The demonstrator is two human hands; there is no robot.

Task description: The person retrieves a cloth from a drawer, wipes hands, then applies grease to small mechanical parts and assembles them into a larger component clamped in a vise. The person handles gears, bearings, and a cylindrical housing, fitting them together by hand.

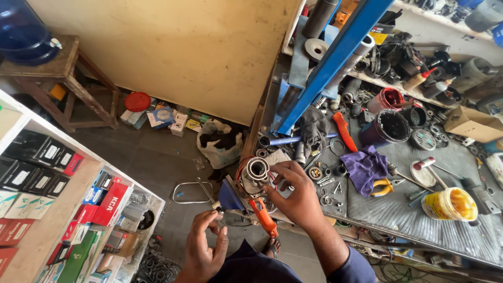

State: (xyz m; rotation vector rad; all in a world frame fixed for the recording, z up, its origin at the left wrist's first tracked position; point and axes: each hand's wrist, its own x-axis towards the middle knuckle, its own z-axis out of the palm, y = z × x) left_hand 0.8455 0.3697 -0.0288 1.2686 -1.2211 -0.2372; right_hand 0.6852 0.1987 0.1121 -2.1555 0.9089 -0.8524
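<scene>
**Two hands at a round metal part in a blue vise**

Closest to the person, at about 6 o'clock, the left hand (203,250) hovers low over the floor. Its fingers curl in toward the end of the thin vise handle (230,212). I cannot tell if they are pinching it or only touching it.

A little farther up, near the middle, the right hand (296,195) rests against a round metal motor part (255,175). The fingers bend around its right side and touch it, in a loose hold and not a tight fist. The part sits in a blue vise (231,196) at the front edge of the workbench (398,215). It has a shiny ring on top with a dark hole in it. An orange-handled tool (263,218) lies just below the part, partly under the right hand.

At 3 o'clock from the hand lie small nuts and washers (326,183), a purple rag (365,166) and yellow pliers (383,187). Farther right stands a yellow tub (450,204).

At 9 o'clock is a white shelf (78,194) with red, black and green boxes.

Farther away, at 1 o'clock, a blue metal beam (335,60) leans up over the bench, next to a dark pot (390,127). At 11 o'clock, far off, a wooden stool (57,78) holds a big blue water bottle (23,31).
</scene>
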